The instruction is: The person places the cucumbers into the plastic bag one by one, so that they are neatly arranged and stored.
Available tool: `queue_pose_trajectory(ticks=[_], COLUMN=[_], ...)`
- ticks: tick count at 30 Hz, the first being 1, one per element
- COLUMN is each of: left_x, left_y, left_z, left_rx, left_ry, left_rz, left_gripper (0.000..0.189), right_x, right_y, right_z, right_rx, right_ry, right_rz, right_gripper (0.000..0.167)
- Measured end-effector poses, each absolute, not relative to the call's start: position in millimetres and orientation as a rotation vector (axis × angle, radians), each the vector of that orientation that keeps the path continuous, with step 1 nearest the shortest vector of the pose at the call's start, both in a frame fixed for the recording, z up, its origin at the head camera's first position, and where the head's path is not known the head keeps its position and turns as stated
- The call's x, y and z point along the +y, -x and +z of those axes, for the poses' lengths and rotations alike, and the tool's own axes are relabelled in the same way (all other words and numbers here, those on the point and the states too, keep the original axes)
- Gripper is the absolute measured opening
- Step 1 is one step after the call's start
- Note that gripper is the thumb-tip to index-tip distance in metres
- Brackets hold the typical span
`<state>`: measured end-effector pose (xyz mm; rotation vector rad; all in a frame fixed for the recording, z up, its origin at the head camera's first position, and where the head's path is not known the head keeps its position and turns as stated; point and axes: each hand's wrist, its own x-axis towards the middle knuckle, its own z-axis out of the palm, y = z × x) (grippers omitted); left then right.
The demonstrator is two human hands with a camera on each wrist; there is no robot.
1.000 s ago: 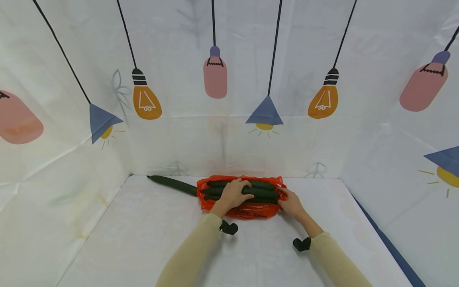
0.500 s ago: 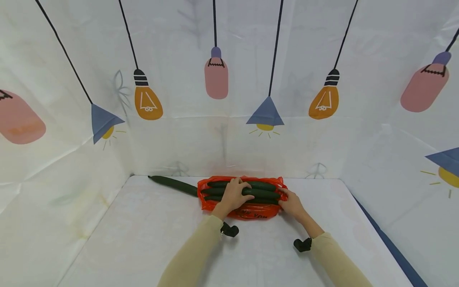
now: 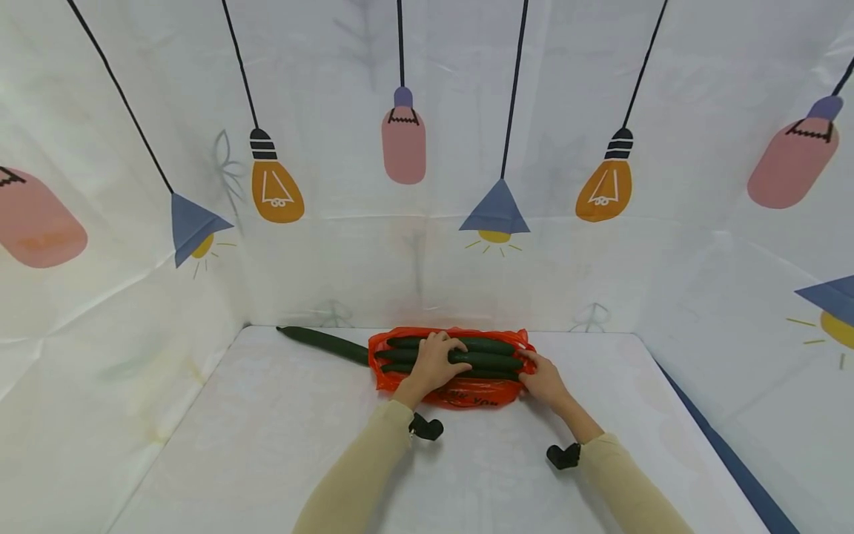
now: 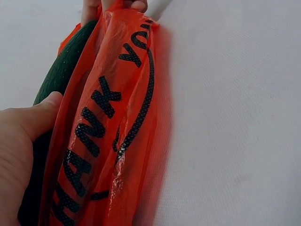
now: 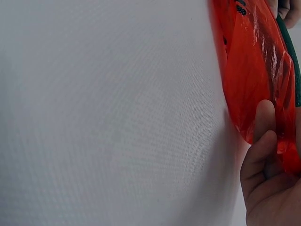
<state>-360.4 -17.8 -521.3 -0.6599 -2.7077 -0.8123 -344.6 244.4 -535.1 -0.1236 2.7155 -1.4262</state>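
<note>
Several long dark green cucumbers (image 3: 490,361) lie side by side in a red plastic bag (image 3: 467,399), which is spread open around them. My left hand (image 3: 432,365) reaches over the cucumbers and grips them from above; in the left wrist view its thumb presses on the near cucumber (image 4: 66,66), beside the bag wall (image 4: 106,117) printed with black letters. At the bag's right end, my right hand (image 3: 543,380) holds the red plastic near the cucumber tips. The right wrist view shows curled fingers (image 5: 265,117) against the bag (image 5: 249,70).
Another cucumber (image 3: 320,343) lies on the white table (image 3: 267,445) to the left, its right end at the bag's left edge. A white sheet wall (image 3: 333,274) with printed lamps stands right behind. Both wrists carry small black cameras (image 3: 563,455).
Both hands keep their places on the cucumbers and bag. The head view has shifted very slightly; nothing else has visibly moved.
</note>
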Motion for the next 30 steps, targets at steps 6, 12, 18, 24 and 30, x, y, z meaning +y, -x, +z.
queue_pose_trajectory(ticks=[6, 12, 18, 24, 30], left_x=[-18, -19, -21, -24, -32], left_y=[360, 362, 363, 362, 359], left_z=[-521, -521, -522, -520, -512], left_rx=[-2.71, -2.714, -2.733, -2.743, -2.693], left_ry=[0.652, 0.658, 0.676, 0.711, 0.764], left_rz=[-0.818, -0.833, -0.878, -0.891, -0.838], left_gripper=[0.03, 0.03, 0.029, 0.026, 0.024], right_x=[245, 245, 246, 246, 245], right_y=[346, 347, 348, 348, 348], right_z=[-537, -536, -539, -541, -539], right_rx=[2.713, 2.711, 2.722, 2.734, 2.725], right_ry=[0.115, 0.121, 0.114, 0.109, 0.12], right_rz=[-1.431, -1.443, -1.428, -1.401, -1.413], right_gripper=[0.059, 0.06, 0.059, 0.058, 0.057])
